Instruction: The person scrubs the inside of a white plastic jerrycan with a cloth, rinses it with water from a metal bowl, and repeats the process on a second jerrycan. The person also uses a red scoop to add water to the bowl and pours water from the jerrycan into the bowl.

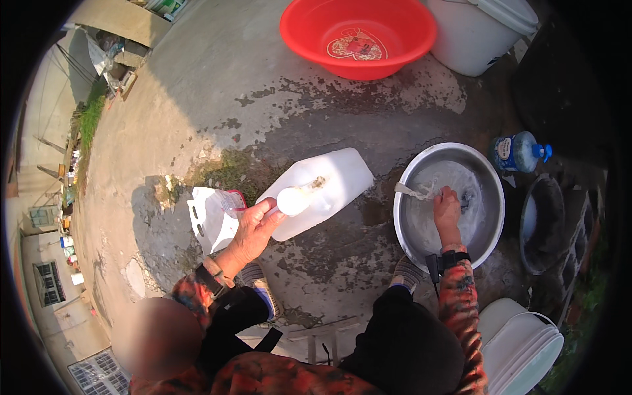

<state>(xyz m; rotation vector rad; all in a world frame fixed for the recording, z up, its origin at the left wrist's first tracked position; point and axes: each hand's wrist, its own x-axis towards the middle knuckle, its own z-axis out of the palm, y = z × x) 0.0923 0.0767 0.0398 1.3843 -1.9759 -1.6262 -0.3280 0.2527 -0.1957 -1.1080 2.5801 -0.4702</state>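
Washing or mixing seems in hand; the next move likely calls for steadiness. On rough, damp ground (217,52), a round, shiny metal basin (488,224) holds cloudy liquid (424,214), a boxy translucent plastic jug (345,178) to its left. The right hand (447,209) is in the basin, its grip impossible to tell; the left hand (251,227) grips a round white piece (293,201) at the jug.
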